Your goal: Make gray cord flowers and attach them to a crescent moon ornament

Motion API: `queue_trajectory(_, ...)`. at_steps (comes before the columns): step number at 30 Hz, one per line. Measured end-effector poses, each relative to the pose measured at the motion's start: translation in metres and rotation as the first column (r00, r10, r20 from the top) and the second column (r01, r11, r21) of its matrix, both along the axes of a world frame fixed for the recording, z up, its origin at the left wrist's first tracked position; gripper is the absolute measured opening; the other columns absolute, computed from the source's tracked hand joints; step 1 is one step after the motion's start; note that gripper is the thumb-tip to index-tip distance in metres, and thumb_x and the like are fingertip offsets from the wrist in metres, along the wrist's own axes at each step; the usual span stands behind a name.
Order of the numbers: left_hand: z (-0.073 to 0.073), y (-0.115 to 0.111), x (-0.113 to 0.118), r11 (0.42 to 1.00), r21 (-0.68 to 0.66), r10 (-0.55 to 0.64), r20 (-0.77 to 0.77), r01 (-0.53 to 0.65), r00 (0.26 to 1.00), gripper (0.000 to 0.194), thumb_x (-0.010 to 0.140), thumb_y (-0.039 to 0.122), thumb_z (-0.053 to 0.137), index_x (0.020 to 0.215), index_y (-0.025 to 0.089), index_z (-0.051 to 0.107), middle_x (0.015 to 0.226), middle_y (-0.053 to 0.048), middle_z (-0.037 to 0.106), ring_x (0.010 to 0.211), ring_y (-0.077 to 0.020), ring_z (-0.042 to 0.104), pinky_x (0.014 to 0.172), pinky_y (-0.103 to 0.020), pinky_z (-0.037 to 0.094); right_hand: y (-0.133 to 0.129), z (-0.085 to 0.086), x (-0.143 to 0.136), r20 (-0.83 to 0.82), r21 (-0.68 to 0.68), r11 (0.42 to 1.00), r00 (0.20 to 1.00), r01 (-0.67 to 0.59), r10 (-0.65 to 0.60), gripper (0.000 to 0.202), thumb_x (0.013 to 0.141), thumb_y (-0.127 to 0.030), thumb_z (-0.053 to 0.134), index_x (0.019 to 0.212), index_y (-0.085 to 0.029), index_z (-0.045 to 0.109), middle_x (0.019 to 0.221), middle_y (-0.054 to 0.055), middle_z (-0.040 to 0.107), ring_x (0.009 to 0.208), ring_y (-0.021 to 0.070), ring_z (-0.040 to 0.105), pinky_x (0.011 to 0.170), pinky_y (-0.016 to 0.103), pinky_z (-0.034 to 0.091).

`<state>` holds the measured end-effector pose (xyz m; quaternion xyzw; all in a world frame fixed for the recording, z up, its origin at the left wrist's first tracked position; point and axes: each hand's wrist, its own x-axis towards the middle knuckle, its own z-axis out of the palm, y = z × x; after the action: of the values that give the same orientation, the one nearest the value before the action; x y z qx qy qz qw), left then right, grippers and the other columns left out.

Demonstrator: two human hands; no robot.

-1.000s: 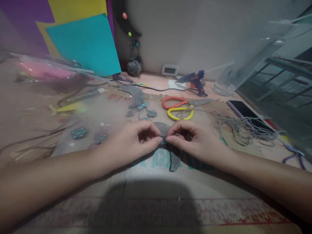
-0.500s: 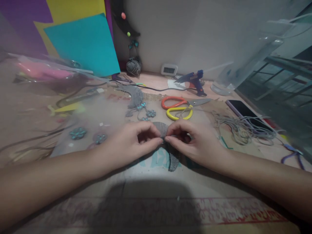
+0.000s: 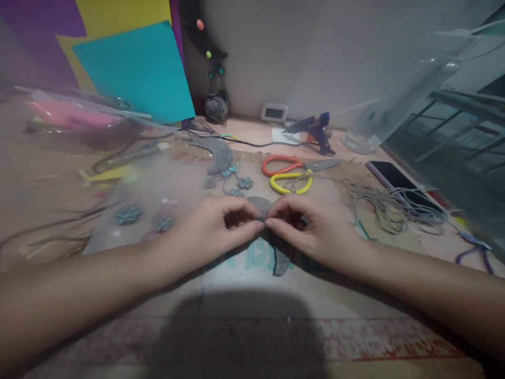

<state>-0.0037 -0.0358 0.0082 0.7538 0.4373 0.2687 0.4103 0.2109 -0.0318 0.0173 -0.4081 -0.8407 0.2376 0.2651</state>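
My left hand [image 3: 232, 223] and my right hand [image 3: 303, 223] meet fingertip to fingertip, each with thumb and forefinger pinched. Between the tips shows a little grey yarn [image 3: 262, 218], mostly covered by the fingers. Under and behind them lies a crescent wrapped in grey yarn [image 3: 281, 260]; its lower tip points toward me and its middle is hidden. Beyond the hands rests a second grey wrapped crescent [image 3: 219, 153] with turquoise bead flowers [image 3: 244, 183] on cords. Orange-and-yellow-handled scissors [image 3: 292, 181] lie just past my right hand.
Two loose bead flowers [image 3: 127, 215] lie left. Grey cord [image 3: 386, 210] is tangled over a phone [image 3: 398, 181] at right. Farther back are a glue gun [image 3: 315, 131], a small white digital display [image 3: 274, 112], a yarn ball [image 3: 216, 108] and a clear plastic container [image 3: 363, 139].
The fingertips of both hands have come slightly closer together and shifted up a little. The crescent and the things around it look unmoved.
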Motion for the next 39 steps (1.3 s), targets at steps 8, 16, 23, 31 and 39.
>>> queue_trajectory(8, 0.000, 0.002, 0.002, 0.998, 0.062, -0.022, 0.000, 0.022, 1.000, 0.013, 0.086, 0.025, 0.059, 0.080, 0.017, 0.068, 0.069, 0.002, 0.064, 0.065, -0.0120, 0.056, 0.056, -0.021, 0.041, -0.004, -0.004, 0.004, 0.008, 0.050, 0.997, 0.998, -0.064, 0.064, 0.014, 0.093, -0.032, 0.064, 0.101, -0.020, 0.063, 0.077, -0.001, 0.066, 0.065, 0.0107, 0.059, 0.059, 0.022, 0.044)
queue_trajectory(16, 0.000, 0.000, 0.002, 0.999, -0.027, 0.021, 0.055, -0.019, 0.998, 0.014, 0.087, 0.029, 0.059, 0.082, 0.018, 0.066, 0.067, 0.002, 0.062, 0.061, -0.0113, 0.053, 0.054, -0.022, 0.041, -0.003, -0.002, 0.014, -0.224, 0.172, 0.985, 0.973, -0.006, 0.045, 0.016, 0.099, -0.032, 0.056, 0.111, -0.022, 0.054, 0.101, 0.005, 0.066, 0.067, 0.0110, 0.058, 0.060, 0.026, 0.048)
queue_trajectory(23, 0.004, -0.001, 0.003, 0.998, -0.033, 0.047, 0.022, -0.046, 0.999, 0.015, 0.086, 0.030, 0.059, 0.081, 0.018, 0.066, 0.068, 0.002, 0.063, 0.062, -0.0121, 0.054, 0.056, -0.023, 0.041, -0.002, 0.003, 0.016, -0.219, 0.070, 0.993, 0.972, 0.098, -0.081, 0.016, 0.100, -0.020, 0.049, 0.111, -0.022, 0.061, 0.073, -0.003, 0.064, 0.067, 0.0104, 0.062, 0.065, 0.025, 0.049)
queue_trajectory(31, 0.001, 0.000, 0.001, 0.999, -0.035, 0.041, 0.015, -0.040, 0.999, 0.016, 0.087, 0.032, 0.059, 0.082, 0.018, 0.066, 0.068, 0.002, 0.060, 0.061, -0.0117, 0.051, 0.055, -0.023, 0.040, -0.001, 0.005, 0.016, -0.157, 0.000, 0.998, 0.986, 0.059, -0.058, 0.017, 0.101, -0.022, 0.045, 0.101, -0.019, 0.061, 0.066, -0.004, 0.062, 0.055, 0.0072, 0.055, 0.055, 0.021, 0.045)
queue_trajectory(39, 0.002, 0.001, 0.003, 0.998, -0.044, 0.042, 0.009, -0.042, 0.999, 0.018, 0.087, 0.034, 0.059, 0.082, 0.017, 0.066, 0.065, 0.001, 0.059, 0.059, -0.0122, 0.050, 0.052, -0.023, 0.039, -0.003, 0.009, 0.013, -0.213, -0.126, 0.991, 0.974, 0.048, -0.074, 0.023, 0.095, -0.030, 0.059, 0.075, -0.018, 0.058, 0.062, -0.002, 0.063, 0.051, 0.0082, 0.053, 0.050, 0.021, 0.043)
